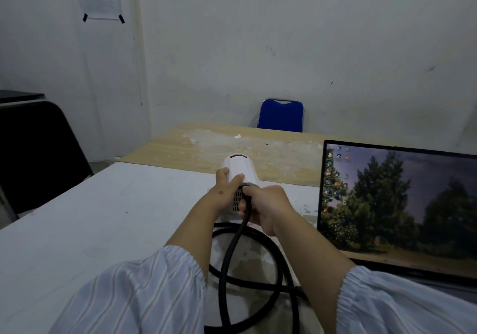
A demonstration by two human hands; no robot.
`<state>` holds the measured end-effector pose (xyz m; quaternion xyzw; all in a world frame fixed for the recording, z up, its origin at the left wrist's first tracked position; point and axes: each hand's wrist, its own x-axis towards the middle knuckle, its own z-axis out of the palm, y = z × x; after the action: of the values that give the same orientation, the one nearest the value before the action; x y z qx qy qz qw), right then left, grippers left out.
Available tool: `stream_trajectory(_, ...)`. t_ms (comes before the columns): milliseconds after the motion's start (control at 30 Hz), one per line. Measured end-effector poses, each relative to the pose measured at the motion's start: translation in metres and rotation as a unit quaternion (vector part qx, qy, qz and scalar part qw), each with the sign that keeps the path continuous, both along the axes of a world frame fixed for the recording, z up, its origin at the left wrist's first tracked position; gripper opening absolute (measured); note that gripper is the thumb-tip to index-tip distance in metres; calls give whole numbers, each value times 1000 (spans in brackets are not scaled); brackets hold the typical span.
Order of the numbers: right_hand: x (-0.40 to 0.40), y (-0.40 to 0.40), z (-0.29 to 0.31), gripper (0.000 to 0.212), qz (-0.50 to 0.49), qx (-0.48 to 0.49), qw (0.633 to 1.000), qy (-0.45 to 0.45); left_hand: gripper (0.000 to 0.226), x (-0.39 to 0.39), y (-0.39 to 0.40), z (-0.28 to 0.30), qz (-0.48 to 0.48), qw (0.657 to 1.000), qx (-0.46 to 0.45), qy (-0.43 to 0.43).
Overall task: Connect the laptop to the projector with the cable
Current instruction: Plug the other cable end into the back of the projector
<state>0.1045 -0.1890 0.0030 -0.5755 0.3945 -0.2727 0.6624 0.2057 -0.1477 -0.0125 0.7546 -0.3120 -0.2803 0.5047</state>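
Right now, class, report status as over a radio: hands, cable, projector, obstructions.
Left hand steadying projector. Right hand grip shut on cable plug at projector's rear. Laptop open, right. Nothing obstructing.

White table (77, 217) carries the white projector (238, 168) at twelve o'clock, an open laptop (397, 204) at three, black cable (258, 277) looped at six; wooden tabletop (219, 145) behind.

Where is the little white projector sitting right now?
In the head view, the projector stands mid-table, left of the open laptop, held between the left hand and right hand.
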Motion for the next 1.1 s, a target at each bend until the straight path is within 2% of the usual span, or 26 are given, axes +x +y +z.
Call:
stream_trajectory(67, -1, -6, -1, 23, -29, -133, 988, 67, 62, -1, 0, 4, 1, 1000, 7, -27)
stream_trajectory(133, -3, -11, -1, 26, -73, -206, 972, 84, 62, -1, -1, 8, 13, 998, 21, -60)
stream_trajectory(200, -3, -17, 0, 25, -80, -195, 975, 73, 62, 0, -4, 10, 30, 997, 32, -61)
stream_trajectory(300, -1, -24, -2, 56, 4, -145, 985, 97, 65, 2, -4, 12, 36, 998, 51, -21)
stream_trajectory(333, 0, -24, -3, 60, 39, -137, 985, 101, 65, 4, -3, 12, 33, 998, 56, -15)
stream_trajectory(433, 2, -27, -11, 53, 96, -156, 978, 95, 63, 8, -1, 14, 22, 998, 53, -6)
stream_trajectory(733, -8, -32, -10, 46, 147, -185, 969, 68, 43, -1, 10, -1, 1, 999, -9, -54)
stream_trajectory(900, -9, -35, -8, 50, 161, -193, 965, 81, 43, -6, 7, -4, 22, 997, -20, -68)
stream_trajectory(1100, -11, -33, -11, 53, 165, -206, 962, 75, 53, -9, 6, -9, 26, 997, -34, -68)
